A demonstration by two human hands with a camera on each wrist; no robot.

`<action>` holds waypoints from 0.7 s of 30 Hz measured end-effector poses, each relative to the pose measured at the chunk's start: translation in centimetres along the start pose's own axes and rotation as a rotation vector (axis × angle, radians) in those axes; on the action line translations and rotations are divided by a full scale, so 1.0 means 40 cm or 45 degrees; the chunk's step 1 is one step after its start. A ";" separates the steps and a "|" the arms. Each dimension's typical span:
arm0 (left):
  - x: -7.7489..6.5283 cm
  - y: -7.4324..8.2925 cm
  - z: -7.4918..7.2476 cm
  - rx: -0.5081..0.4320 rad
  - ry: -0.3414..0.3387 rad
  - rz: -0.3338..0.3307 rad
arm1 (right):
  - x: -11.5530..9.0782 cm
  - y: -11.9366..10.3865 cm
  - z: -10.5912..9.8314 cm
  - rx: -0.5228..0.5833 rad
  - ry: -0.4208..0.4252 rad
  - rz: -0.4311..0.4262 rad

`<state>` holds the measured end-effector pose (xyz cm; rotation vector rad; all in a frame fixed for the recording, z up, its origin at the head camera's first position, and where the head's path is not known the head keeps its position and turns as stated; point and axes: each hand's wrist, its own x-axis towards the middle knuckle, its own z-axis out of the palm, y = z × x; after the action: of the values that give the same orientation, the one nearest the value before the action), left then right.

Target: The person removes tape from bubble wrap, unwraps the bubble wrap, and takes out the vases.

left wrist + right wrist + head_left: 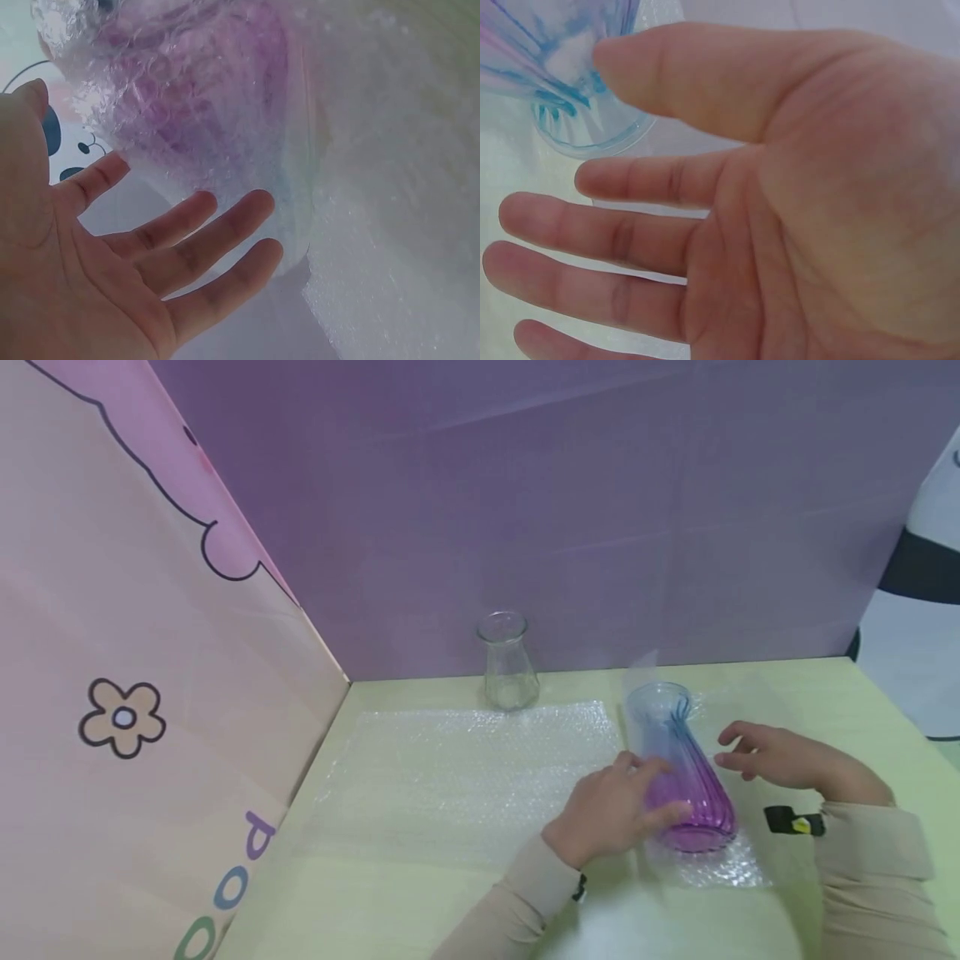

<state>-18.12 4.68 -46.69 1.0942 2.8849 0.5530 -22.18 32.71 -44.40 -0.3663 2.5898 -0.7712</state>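
A ribbed glass vase (701, 789), blue at the neck and purple toward its base, lies on bubble wrap (731, 864) with its mouth pointing to the far side. Part of the wrap is folded up over its left side. My left hand (611, 810) rests against that side, its spread fingertips right at the wrap (202, 97) in the left wrist view. To the right of the vase, my right hand (787, 764) is held apart from it with nothing in its grasp. The right wrist view shows its loosely extended fingers (592, 232) near the vase's blue rim (592, 146).
A clear glass vase (512, 672) stands upright at the back of the table (375, 910). In front of it another bubble wrap sheet (450, 785) lies flat. A purple panel (562, 527) borders the back, and a printed panel (112, 610) the left.
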 end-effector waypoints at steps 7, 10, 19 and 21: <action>0.002 -0.015 0.004 0.003 0.004 0.001 | 0.006 0.011 0.001 0.009 -0.019 0.022; 0.002 -0.016 0.000 0.012 0.004 -0.015 | 0.007 0.013 0.000 0.019 -0.034 0.032; 0.001 -0.034 -0.017 0.041 0.047 -0.114 | 0.016 0.026 0.003 0.067 -0.074 0.062; 0.000 -0.040 -0.021 0.029 0.046 -0.152 | 0.019 0.030 0.004 0.075 -0.082 0.071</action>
<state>-19.24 3.29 -46.43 0.9158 2.9699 0.5421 -22.95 33.35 -45.45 -0.2951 2.5004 -0.8006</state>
